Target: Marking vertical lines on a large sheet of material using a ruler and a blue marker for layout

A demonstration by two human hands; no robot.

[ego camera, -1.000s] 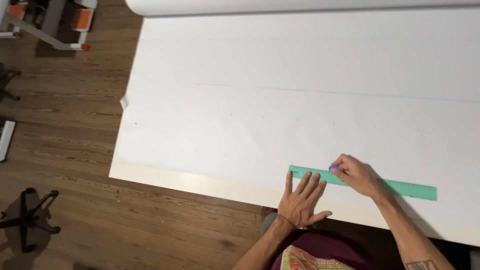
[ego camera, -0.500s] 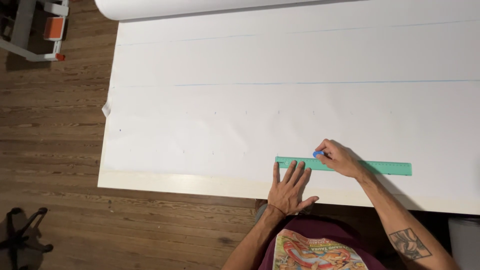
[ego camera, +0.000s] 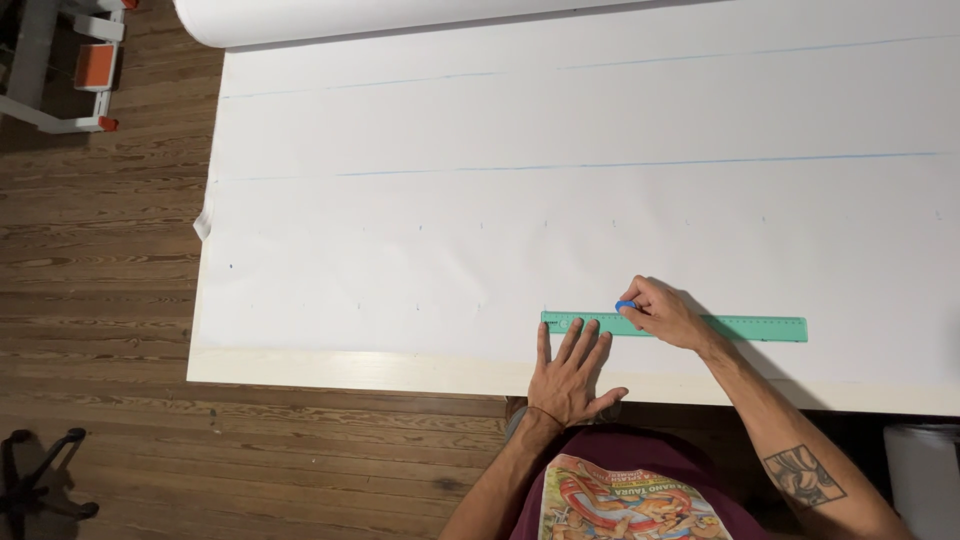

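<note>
1. Shifted since the earlier frames: view drawn in closer; right hand (ego camera: 668, 314) and blue marking tool (ego camera: 625, 305) sitting further toward the left end of the green ruler (ego camera: 676, 326); left hand (ego camera: 570, 374) unchanged, flat beside that end.
2. Green ruler: flat on white sheet (ego camera: 420, 200), near front edge of table (ego camera: 330, 368); long axis left–right, parallel to that edge and to the two blue drawn lines (ego camera: 640, 163) further up.
3. Left hand: open, fingers spread, fingertips on ruler's left end, pressing down; nothing grasped.
4. Right hand: closed in a pinch on blue marking tool, tip at ruler's far edge, left of ruler's middle.
5. Key relation: both hands over left half of ruler; right hand just right of left fingertips; ruler's long right portion unheld.
6. Small tick marks (ego camera: 546, 222): row across sheet above ruler.
7. Paper roll (ego camera: 400, 15): at far edge.
</note>
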